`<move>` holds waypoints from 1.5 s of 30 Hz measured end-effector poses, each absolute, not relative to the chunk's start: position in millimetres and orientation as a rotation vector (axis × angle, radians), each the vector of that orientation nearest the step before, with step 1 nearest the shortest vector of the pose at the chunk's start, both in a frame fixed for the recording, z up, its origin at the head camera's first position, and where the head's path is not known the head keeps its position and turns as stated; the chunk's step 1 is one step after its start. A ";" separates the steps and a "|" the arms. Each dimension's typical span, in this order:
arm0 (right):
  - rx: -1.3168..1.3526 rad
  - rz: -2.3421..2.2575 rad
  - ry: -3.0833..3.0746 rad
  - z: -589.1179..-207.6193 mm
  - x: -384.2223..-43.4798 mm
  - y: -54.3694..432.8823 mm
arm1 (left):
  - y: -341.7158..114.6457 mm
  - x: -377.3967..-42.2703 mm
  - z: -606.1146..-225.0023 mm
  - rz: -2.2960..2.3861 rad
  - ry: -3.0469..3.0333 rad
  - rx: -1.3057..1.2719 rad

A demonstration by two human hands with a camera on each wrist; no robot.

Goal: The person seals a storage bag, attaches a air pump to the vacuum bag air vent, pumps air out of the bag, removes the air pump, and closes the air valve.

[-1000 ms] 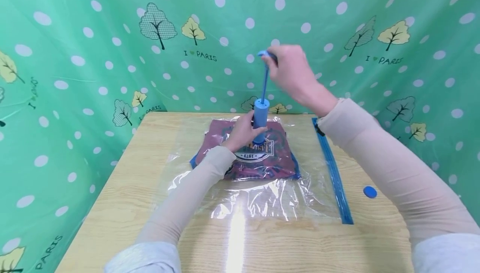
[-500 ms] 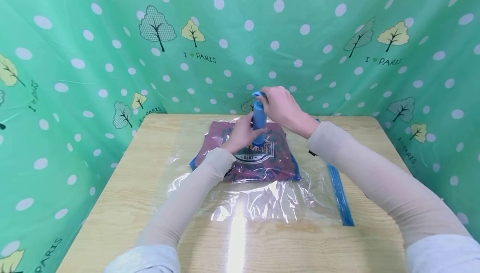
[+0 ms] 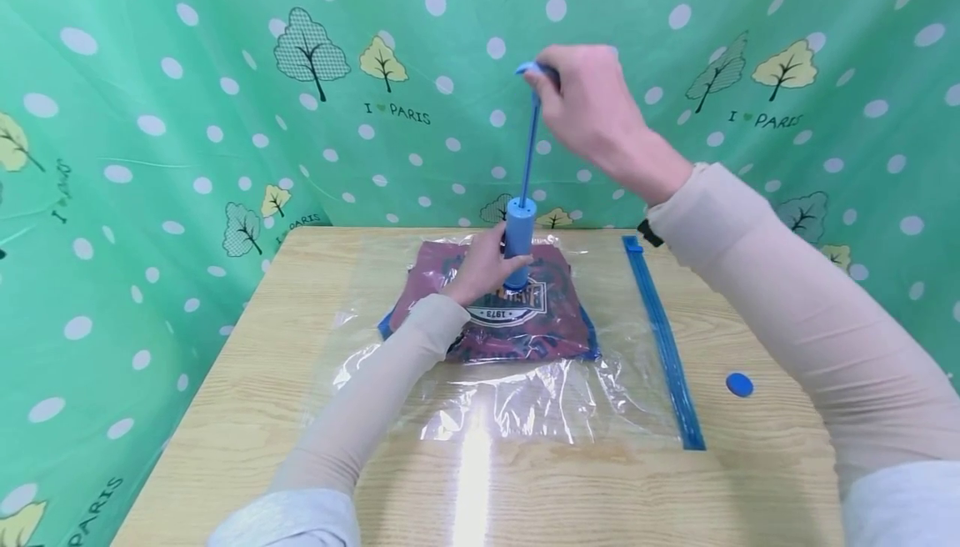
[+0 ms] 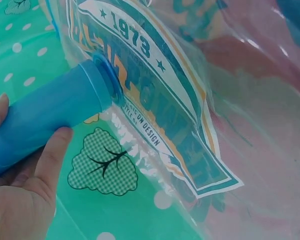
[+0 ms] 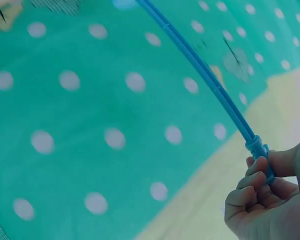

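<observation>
Left hand (image 3: 483,267) grips pump barrel (image 3: 520,232), apparently steadying it on the bag (image 3: 525,401); right hand (image 3: 587,105) grips the raised handle (image 3: 527,68).

A light-blue hand pump (image 3: 519,230) stands mid-frame, leaning slightly right, its thin rod (image 3: 529,151) extended toward the top. Its base (image 3: 517,285) meets a clear, wrinkled plastic bag (image 3: 633,388) spread flat, edged by a blue seal strip (image 3: 663,338) slanting at right. Inside I see a folded maroon garment (image 3: 558,334), its printed "1973" upside down.
</observation>
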State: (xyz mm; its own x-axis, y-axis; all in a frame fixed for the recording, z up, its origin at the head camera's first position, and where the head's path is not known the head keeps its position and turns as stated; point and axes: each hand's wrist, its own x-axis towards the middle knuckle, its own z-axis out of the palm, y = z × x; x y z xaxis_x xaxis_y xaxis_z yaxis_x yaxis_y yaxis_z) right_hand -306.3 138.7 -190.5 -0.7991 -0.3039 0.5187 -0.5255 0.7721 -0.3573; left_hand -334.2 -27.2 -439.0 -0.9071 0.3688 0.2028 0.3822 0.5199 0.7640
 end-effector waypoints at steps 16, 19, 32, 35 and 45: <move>0.685 0.735 -2.673 -271.7 -313.8 134.8 | -26.0 -336.3 -440.1 -1.342 -2.724 -0.675; 0.702 0.711 -2.686 -300.1 -314.8 134.3 | -26.5 -335.5 -440.8 -1.347 -2.725 -0.679; 0.717 0.751 -2.626 -274.8 -311.4 137.9 | -27.0 -336.8 -441.6 -1.360 -2.692 -0.719; 0.700 0.774 -2.568 -244.0 -309.4 139.2 | -25.4 -337.2 -441.0 -1.363 -2.701 -0.702; 0.657 0.659 -2.476 -183.7 -296.2 144.0 | -26.2 -335.6 -442.1 -1.415 -2.698 -0.696</move>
